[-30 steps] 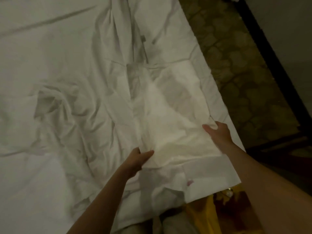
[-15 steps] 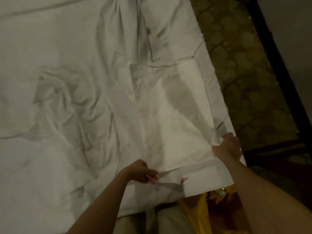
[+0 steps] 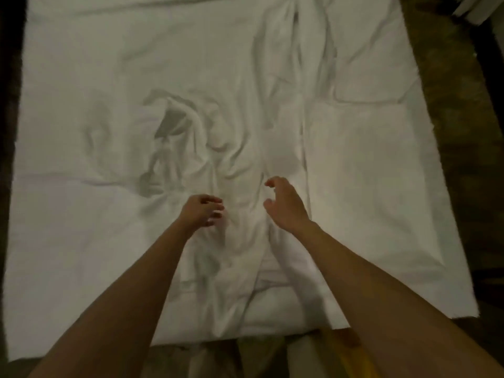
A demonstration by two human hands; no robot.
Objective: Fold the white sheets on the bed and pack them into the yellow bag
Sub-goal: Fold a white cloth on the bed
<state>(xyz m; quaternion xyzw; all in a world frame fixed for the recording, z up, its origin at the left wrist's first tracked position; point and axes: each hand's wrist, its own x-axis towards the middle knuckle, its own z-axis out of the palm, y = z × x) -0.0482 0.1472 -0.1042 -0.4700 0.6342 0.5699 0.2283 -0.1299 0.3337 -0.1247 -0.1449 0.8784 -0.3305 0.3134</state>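
Observation:
White sheets cover the bed. A folded flat sheet (image 3: 368, 186) lies on the bed's right side. A rumpled loose sheet (image 3: 191, 137) is bunched in the middle, with a long wrinkled strip running toward the near edge. My left hand (image 3: 203, 211) hovers over the rumpled cloth with fingers loosely curled and holds nothing. My right hand (image 3: 283, 204) reaches over the same strip, fingers spread and bent, also holding nothing. A sliver of the yellow bag (image 3: 351, 356) shows below the bed's near edge, between my arms.
The bed (image 3: 68, 241) fills most of the view. Dark patterned floor (image 3: 458, 110) runs along its right side, with a dark frame at the far right. A dark gap borders the bed on the left.
Both hands let go of the folded sheet, which now lies flat on the right. They moved left and forward over the rumpled sheet. The view shifted left, showing the whole bed.

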